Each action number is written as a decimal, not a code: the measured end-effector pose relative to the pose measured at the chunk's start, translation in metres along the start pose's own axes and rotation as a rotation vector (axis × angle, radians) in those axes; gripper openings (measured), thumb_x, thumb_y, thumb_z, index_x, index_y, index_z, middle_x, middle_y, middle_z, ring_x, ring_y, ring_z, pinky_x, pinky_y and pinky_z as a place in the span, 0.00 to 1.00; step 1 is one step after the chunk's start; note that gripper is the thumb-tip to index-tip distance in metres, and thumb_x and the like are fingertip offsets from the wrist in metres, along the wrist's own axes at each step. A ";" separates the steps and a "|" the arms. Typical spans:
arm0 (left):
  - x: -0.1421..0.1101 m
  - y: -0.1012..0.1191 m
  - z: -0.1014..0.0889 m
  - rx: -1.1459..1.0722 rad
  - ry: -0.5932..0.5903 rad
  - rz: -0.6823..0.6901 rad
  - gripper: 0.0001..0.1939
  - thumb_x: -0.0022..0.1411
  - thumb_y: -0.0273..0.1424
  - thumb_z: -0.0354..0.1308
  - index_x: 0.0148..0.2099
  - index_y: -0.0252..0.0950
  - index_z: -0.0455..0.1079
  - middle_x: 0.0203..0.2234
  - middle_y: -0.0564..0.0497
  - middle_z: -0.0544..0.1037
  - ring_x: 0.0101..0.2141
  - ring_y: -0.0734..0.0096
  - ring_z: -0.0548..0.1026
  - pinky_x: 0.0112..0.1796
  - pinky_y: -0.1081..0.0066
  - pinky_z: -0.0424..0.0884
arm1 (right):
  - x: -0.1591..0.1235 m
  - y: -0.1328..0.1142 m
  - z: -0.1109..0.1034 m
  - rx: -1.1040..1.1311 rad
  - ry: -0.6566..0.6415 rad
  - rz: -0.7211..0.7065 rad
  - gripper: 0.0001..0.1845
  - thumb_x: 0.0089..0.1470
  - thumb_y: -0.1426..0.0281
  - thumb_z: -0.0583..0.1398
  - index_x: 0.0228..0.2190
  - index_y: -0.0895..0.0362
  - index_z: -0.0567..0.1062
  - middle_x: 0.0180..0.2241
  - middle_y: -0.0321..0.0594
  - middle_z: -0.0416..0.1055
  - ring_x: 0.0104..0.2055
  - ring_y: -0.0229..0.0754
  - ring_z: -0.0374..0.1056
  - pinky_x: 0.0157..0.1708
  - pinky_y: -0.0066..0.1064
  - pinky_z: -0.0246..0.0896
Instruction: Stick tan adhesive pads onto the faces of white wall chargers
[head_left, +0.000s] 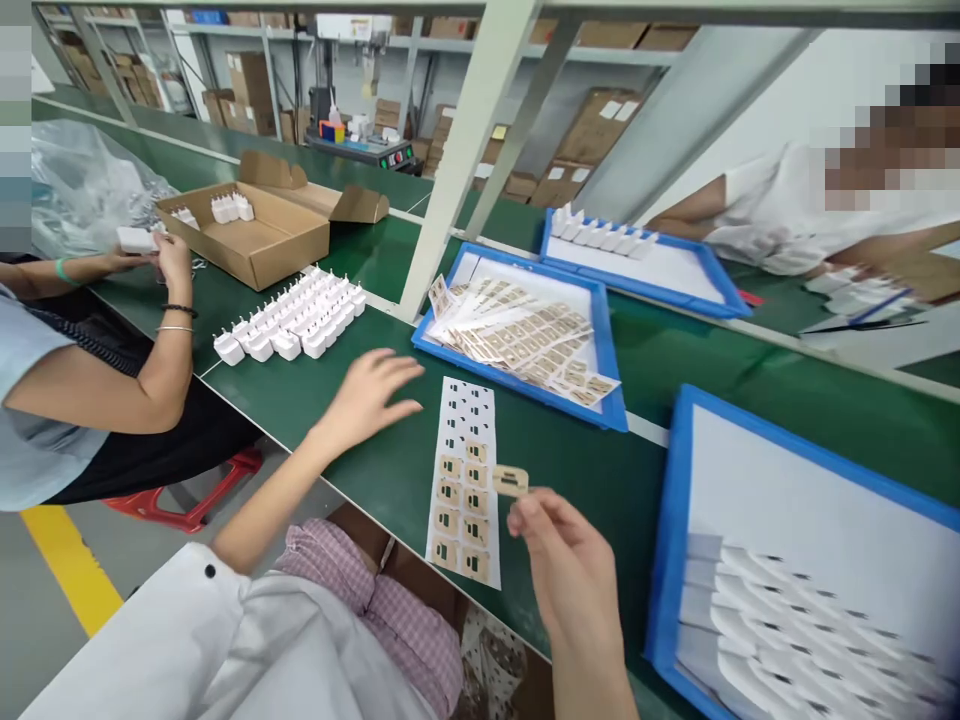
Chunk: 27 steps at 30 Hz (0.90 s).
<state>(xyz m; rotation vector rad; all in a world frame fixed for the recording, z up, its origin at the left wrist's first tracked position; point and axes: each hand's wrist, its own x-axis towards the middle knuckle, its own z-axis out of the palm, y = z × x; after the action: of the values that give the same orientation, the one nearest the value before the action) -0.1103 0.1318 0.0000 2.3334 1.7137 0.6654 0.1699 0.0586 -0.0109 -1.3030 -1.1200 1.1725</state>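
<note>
Between the thumb and finger of my right hand (574, 565) is a small tan sticker (511, 481) with dark cut-out marks, lifted above the bench. Beneath and left of it lies a white sticker sheet (463, 480); its lower part carries several tan stickers, while the upper rows show only small dark pieces. My left hand (375, 392) hovers over the green bench, left of the sheet's top, fingers spread and holding nothing. Just beyond that hand stand rows of white plug adapters (300, 315).
A blue tray (611, 345) of sticker sheets lies ahead. At right, another blue tray (664, 560) holds white plastic parts. A cardboard box (289, 250) stands far left beside a co-worker's hands (171, 262). A metal post (450, 160) rises mid-bench. Another person sits opposite, near a third blue tray (720, 300).
</note>
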 end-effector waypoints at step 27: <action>-0.105 0.072 -0.009 -1.264 0.387 -0.087 0.24 0.50 0.46 0.75 0.46 0.43 0.78 0.40 0.49 0.77 0.40 0.63 0.80 0.37 0.69 0.78 | -0.086 -0.053 0.044 0.723 -0.063 0.076 0.19 0.52 0.58 0.70 0.21 0.54 0.70 0.21 0.29 0.53 0.21 0.33 0.45 0.22 0.27 0.53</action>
<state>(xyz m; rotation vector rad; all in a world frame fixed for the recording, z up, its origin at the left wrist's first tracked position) -0.0774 0.0091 0.0103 1.2547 0.9203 1.6209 0.1173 -0.0199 0.0464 -0.7506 -0.5888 1.4968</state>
